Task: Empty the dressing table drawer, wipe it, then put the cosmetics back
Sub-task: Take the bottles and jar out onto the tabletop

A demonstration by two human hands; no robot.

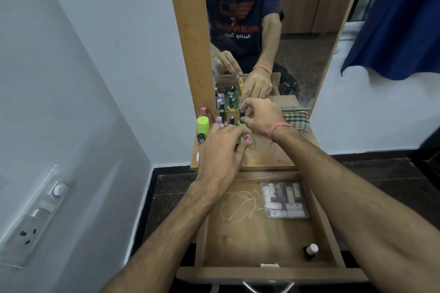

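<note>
Left hand: palm down over the cluster of cosmetics bottles on the worktop, fingers curled around a small yellow bottle with a pink cap.
Right hand: reaches further back, fingertips pinched on the black cap of a green nail polish bottle just before the mirror.
Drawer: pulled out below the worktop, nearly bare; white scribbles on its base.
Clear packet: lies flat in the drawer's back right part, holding small tubes.
Pale pink bottle: lies on its side near the front right corner.
Checked cloth: bunched on the worktop, right of the hands.
</note>
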